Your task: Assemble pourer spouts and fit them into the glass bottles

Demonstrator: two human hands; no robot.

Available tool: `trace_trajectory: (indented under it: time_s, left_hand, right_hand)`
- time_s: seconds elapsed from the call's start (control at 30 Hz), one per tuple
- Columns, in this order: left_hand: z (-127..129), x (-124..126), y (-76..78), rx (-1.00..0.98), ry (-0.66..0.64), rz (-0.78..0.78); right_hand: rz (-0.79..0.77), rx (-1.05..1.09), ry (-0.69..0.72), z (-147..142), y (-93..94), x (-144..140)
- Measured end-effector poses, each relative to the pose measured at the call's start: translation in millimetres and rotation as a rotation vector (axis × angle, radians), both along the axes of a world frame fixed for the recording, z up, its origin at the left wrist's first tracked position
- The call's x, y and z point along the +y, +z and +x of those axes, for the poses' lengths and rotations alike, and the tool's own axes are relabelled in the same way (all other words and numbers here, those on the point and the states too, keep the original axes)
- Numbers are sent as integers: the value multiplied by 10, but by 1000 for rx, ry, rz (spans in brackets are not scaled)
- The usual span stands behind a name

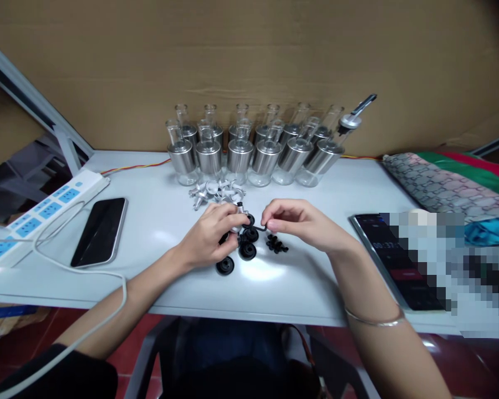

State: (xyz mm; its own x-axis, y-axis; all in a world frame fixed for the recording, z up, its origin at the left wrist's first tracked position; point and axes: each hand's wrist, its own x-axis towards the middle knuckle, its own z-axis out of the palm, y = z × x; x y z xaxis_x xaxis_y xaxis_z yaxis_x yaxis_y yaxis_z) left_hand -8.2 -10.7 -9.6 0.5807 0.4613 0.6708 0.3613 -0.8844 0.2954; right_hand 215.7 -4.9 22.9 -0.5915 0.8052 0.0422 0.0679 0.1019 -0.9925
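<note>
The left hand [213, 233] curls over the middle of the counter [183, 293], its fingers pinching a silver part [240, 209]; only the black-tipped top shows clearly, the rest being masked by the fingers. The right hand [295, 221] faces it, thumb and index pressed together on a thin black piece [261, 228], whose far end blurs into the dark discs [247, 251] lying between the hands. At least 4 discs show; the left hand may hide more. Small black bits [277, 244] lie just below the right fingers, too bunched to count. Beyond, silver pieces [217, 191] overlap in a heap before 2 rows of bottles [239, 158], the rear row partly hidden. Pixelation covers the right phone's [393, 257] edge.
</note>
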Motion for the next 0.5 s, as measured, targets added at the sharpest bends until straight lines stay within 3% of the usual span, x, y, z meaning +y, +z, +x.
trace_trajectory:
  time_s: [0.2, 0.5]
  left_hand:
    - [10, -10, 0, -2, -55, 14]
    - [19, 3, -7, -2, 45, 4]
  right_hand:
    - [-118, 113, 91, -87, -39, -23]
    - [-83, 68, -130, -256, -102, -31]
